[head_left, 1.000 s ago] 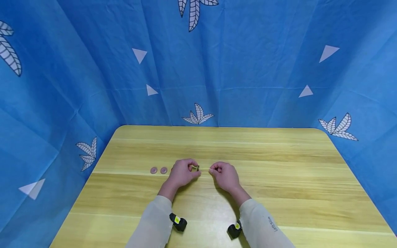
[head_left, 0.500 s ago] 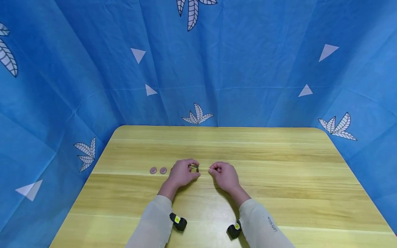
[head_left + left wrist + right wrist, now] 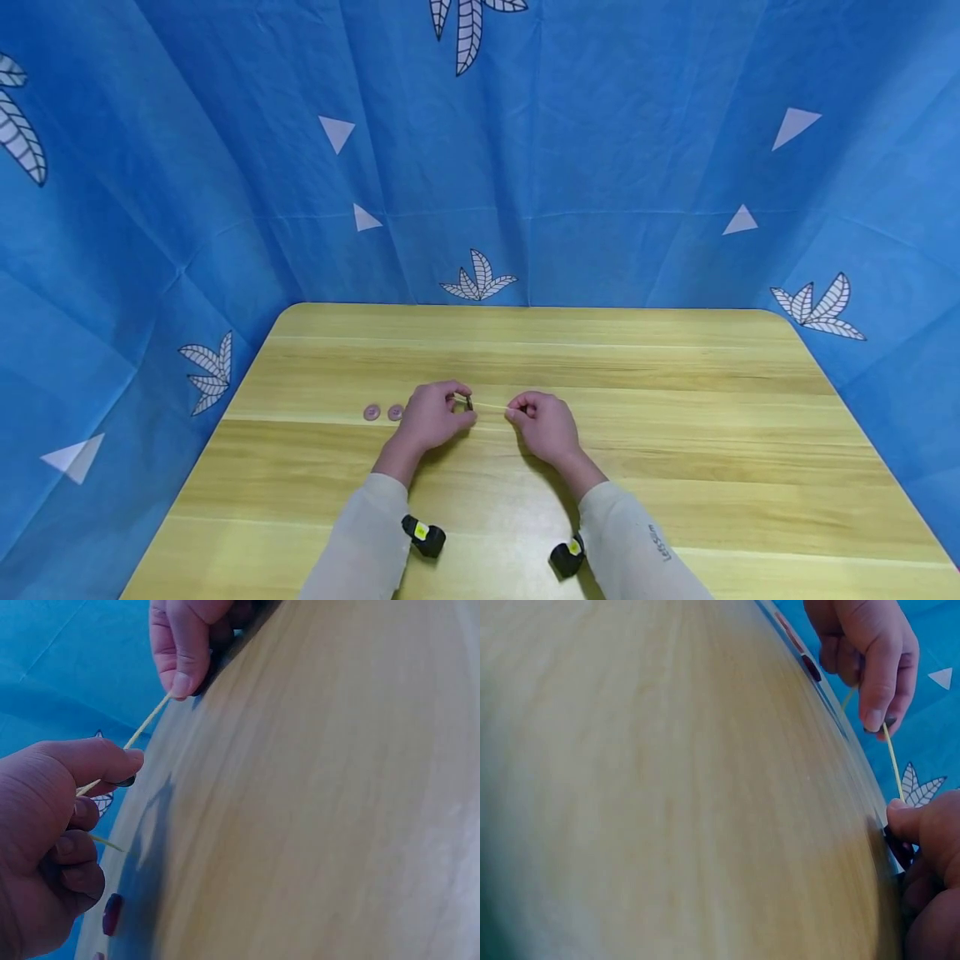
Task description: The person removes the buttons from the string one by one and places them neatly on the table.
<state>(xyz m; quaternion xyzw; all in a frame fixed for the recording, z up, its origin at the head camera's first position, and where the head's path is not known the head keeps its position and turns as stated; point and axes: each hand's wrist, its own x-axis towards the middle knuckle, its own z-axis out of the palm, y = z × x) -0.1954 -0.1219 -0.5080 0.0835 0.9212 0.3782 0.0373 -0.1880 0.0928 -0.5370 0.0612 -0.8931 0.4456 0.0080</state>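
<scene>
Nearest the head camera, pale sleeves (image 3: 367,533) are coming in from the bottom edge, black wrist cameras (image 3: 425,537) sitting on their inner sides. Further up, two hands are working apart over the counter (image 3: 750,458). Right hand (image 3: 550,425) is pinching a yellow string (image 3: 491,406) between thumb and forefinger; a dark piece (image 3: 897,847) is showing under those fingers, can't tell if it's being gripped. Left hand (image 3: 431,417) is holding a small dark disc (image 3: 469,402) between thumb and fingertips. Key relation: string is stretching straight left-right across the gap, disc is standing edge-on across that line, at the left hand's fingertips and well apart from the right. String seems to be passing through it; hole not visible. A loose string end (image 3: 112,846) is poking out below the left fingers. Past the left hand's outer side, two pinkish buttons (image 3: 372,412) are lying flat side by side; a dark reddish piece (image 3: 112,914) is resting near them. Behind, a blue curtain (image 3: 600,125) is hanging.
</scene>
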